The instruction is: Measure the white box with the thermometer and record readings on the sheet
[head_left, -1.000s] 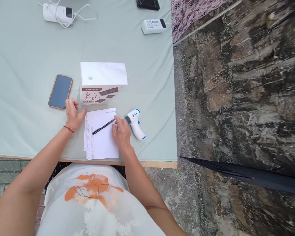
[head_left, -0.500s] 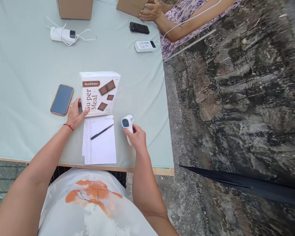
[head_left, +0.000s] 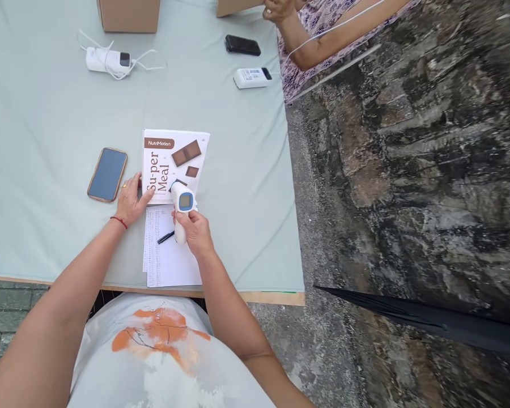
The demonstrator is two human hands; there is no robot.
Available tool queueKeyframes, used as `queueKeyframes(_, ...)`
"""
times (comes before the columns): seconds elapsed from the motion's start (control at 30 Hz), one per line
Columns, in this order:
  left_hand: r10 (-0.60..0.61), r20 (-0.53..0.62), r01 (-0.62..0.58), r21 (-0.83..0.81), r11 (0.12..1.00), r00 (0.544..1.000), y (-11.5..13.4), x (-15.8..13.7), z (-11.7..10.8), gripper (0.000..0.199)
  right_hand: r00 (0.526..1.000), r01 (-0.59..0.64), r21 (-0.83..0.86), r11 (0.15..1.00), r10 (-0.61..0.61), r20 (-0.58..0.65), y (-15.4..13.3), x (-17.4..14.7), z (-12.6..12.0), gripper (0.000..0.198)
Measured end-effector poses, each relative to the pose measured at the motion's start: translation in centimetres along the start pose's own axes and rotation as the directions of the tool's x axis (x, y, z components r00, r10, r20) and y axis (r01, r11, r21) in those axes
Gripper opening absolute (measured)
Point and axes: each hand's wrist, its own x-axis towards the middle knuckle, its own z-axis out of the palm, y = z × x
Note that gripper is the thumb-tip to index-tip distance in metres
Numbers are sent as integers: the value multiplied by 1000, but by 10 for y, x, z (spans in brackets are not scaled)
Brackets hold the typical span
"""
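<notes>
My left hand (head_left: 132, 198) grips the lower left edge of a white NutriMotion box (head_left: 182, 144) with chocolate pieces printed on its face. The box stands on the table, its printed front toward me. Wrapped round the handle of a white and blue infrared thermometer (head_left: 181, 195), my right hand (head_left: 198, 232) holds it in front of the box's lower part, its small screen facing me. Below lie printed sheets of paper (head_left: 174, 269) with a black pen (head_left: 165, 237) on them, partly hidden by the thermometer and hand.
A phone (head_left: 107, 174) lies left of the box. Farther back are a white device with a cable (head_left: 108, 60), a black device (head_left: 243, 45), a white device (head_left: 253, 77) and a cardboard box (head_left: 130, 14). Another person's arm (head_left: 306, 51) reaches in at the back right.
My right hand has brought the thermometer left, from beside the papers to before the box. The box looks more tilted back. At the back, the other person's hand and a cardboard box have shifted.
</notes>
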Motion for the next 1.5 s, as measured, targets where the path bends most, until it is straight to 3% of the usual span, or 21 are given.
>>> queueKeyframes(0.47,-6,10,7,-26,1000,1000,4,0,-2,81,999,39,-43,998,-38,26,6,-1,0,44)
queueKeyframes(0.7,9,15,-9,-36,999,1000,5,1,-3,83,1000,-17,-19,1000,17,22,6,-3,3,47)
queueKeyframes(1.07,25,18,-25,-40,999,1000,0,4,-6,78,996,82,-119,990,-86,-27,-32,-57,-19,33)
queueKeyframes(1.3,25,16,-24,-66,998,1000,-3,7,-10,85,990,113,-113,987,-121,-66,-32,-65,-32,36)
queueKeyframes(1.43,21,17,-19,-105,994,1000,-9,5,-6,96,970,106,-308,945,-166,-176,-11,-44,-54,47)
queueKeyframes(1.5,32,-21,-34,-127,991,999,-11,4,-4,100,928,58,-535,843,-243,-284,4,-29,-73,52)
